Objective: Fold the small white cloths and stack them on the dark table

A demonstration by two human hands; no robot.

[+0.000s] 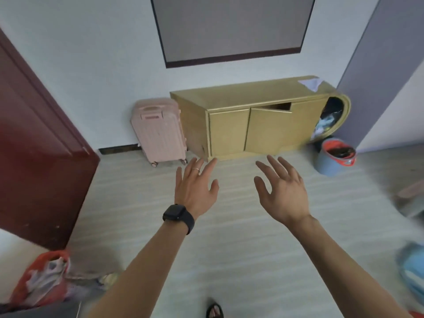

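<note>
White cloth: a small pale piece lying flat on top of the yellow cabinet, near its right end, upper right of centre; cloth or paper, cannot tell through the blur. Left hand, centre of the frame: stretched forward over the pale floor, back upward, fingers straight and spread, holding nothing; thin ring on one finger, black watch at the wrist. Right hand, just right of it and apart from it: empty too, fingers spread and slightly bent, palm turned inward. Behind both hands, against the white wall: the cabinet, its right-hand door sagging with a dark gap at the top, clutter in its rounded open end. Pink suitcase upright, touching or just beside the cabinet's left side. Dark red door along the left edge. Grey panel with a dark border at the top. Blue bucket with a red lining at right. Red bag lower left. Sandalled foot at the bottom edge.
</note>
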